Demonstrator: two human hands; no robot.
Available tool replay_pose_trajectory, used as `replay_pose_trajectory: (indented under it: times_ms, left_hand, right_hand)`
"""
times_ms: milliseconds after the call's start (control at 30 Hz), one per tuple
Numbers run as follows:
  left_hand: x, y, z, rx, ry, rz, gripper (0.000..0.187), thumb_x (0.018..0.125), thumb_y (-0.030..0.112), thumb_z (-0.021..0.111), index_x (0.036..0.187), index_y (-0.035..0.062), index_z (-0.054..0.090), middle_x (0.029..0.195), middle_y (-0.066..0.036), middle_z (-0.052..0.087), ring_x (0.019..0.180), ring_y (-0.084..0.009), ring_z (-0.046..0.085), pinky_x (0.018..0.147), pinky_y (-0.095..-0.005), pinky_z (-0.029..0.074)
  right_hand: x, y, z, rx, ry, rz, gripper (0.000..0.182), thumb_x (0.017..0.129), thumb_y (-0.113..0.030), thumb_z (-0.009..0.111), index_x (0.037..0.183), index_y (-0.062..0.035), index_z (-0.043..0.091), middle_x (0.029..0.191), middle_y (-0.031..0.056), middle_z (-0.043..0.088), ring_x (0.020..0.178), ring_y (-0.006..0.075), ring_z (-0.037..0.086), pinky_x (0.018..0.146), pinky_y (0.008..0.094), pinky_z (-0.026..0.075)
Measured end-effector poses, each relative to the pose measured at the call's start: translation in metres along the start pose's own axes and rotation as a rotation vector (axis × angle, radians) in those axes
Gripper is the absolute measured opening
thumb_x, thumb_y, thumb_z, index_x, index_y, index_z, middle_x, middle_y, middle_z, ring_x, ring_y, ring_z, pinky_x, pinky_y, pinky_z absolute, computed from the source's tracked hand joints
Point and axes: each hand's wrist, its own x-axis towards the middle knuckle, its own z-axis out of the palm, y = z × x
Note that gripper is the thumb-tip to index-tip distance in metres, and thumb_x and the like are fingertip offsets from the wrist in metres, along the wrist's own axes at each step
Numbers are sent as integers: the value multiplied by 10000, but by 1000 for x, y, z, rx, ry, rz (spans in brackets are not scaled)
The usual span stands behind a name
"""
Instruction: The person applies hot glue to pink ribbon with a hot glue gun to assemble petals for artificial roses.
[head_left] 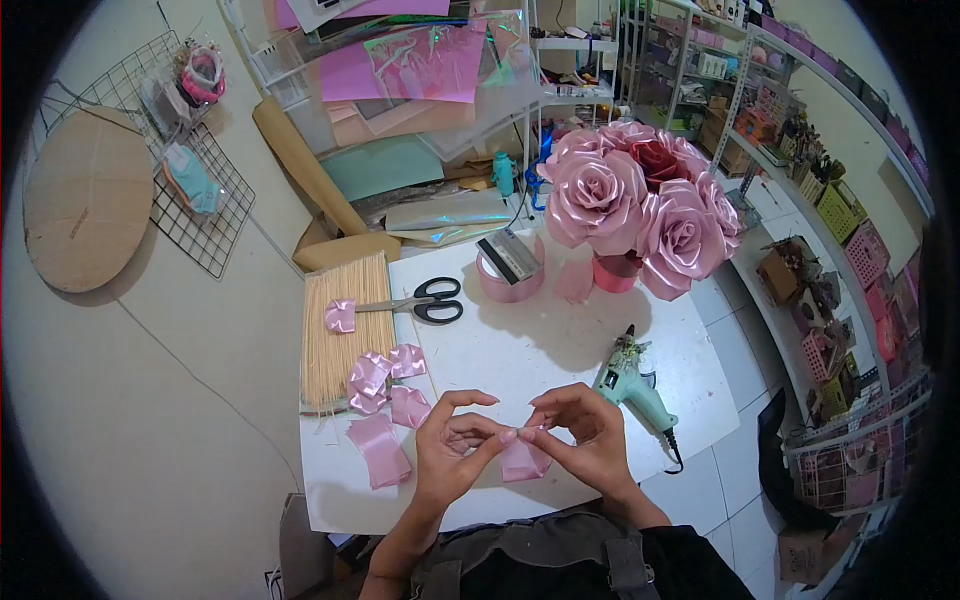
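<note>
Near the front edge of the white table, a small piece of pink satin ribbon (526, 463) hangs from my fingertips. My left hand (456, 445) pinches its upper edge between thumb and index finger. My right hand (583, 435) pinches the same edge close beside, and the two thumbs nearly meet. To the left lie a stack of cut ribbon pieces (379, 452) and several curled ribbon petals (370, 376). A mint-green glue gun (637, 385) rests on the table to the right of my right hand.
Black-handled scissors (437, 301) lie partly across a bundle of wooden sticks (345, 285). A pink ribbon roll (512, 284) with a box on top stands at the back. Large pink satin roses (640, 200) rise at the back right. Shelves (800, 200) line the right side.
</note>
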Motion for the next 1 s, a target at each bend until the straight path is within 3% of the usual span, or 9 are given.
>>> replay_pose_trajectory:
  times_ms: [300, 400, 500, 567, 667, 767, 833, 967, 1000]
  left_hand:
    - [7, 10, 2, 27, -45, -52, 448, 710, -45, 606, 1096, -22, 381, 730, -102, 600, 722, -115, 584, 654, -202, 463]
    - [9, 7, -6, 64, -43, -52, 439, 702, -49, 609, 1094, -19, 414, 760, -93, 603, 712, -103, 580, 646, -197, 462]
    - [13, 6, -15, 121, 93, -15, 374, 698, -60, 603, 1050, -32, 478, 784, -84, 602, 710, -88, 567, 635, -191, 456]
    - [16, 7, -26, 155, 312, 28, 282, 698, -69, 592, 974, -39, 544, 789, -76, 598, 705, -79, 552, 623, -186, 450]
    - [22, 14, -47, 461, 557, 105, 208, 702, -77, 575, 907, -46, 577, 787, -77, 594, 705, -81, 547, 625, -188, 448]
    - [28, 16, -65, 466, 722, 184, 157, 708, -70, 570, 863, -55, 586, 800, -73, 591, 703, -82, 543, 624, -195, 450]
    - [30, 5, -81, 386, 760, 182, 174, 698, -71, 572, 870, -45, 585, 803, -78, 585, 703, -98, 553, 624, -205, 454]
    - [33, -17, -102, 820, 797, 216, 216, 688, -73, 550, 894, -18, 583, 847, -98, 563, 728, -168, 564, 644, -238, 458]
    - [33, -18, -104, 961, 799, 215, 222, 687, -72, 541, 896, -12, 584, 865, -101, 551, 750, -177, 562, 657, -246, 458]
  right_hand:
    - [3, 5, -4, 11, 5, 24, 291, 664, 62, 641, 914, 11, 503, 790, 71, 564, 733, 114, 565, 654, 233, 457]
    - [4, 8, -5, 74, -74, 64, 287, 731, 3, 600, 995, 9, 488, 922, 68, 548, 849, 120, 542, 730, 237, 435]
    - [7, 4, -4, 123, 8, 49, 305, 757, -23, 572, 1039, 9, 462, 997, 90, 520, 919, 161, 519, 787, 270, 417]
    - [6, 4, -8, 66, 75, -58, 339, 766, -48, 560, 1075, 7, 434, 1047, 109, 497, 973, 199, 494, 823, 291, 399]
    - [-2, 2, -20, -66, 124, -96, 348, 692, -9, 624, 1009, 13, 482, 958, 101, 508, 868, 183, 518, 763, 274, 420]
    - [-13, -3, -34, -165, 323, -96, 340, 552, 96, 684, 852, 14, 549, 794, 79, 521, 741, 148, 521, 678, 231, 425]
    - [-20, -12, -50, -217, 449, -166, 252, 538, 121, 668, 748, 24, 569, 717, 78, 537, 692, 139, 525, 644, 223, 428]
    - [-38, -15, -92, -332, 683, -151, 192, 536, 140, 636, 697, 46, 593, 628, 112, 580, 580, 157, 562, 567, 228, 455]
    - [-39, -20, -97, -380, 687, -169, 174, 587, 118, 630, 741, 42, 605, 637, 123, 592, 584, 166, 585, 532, 224, 470]
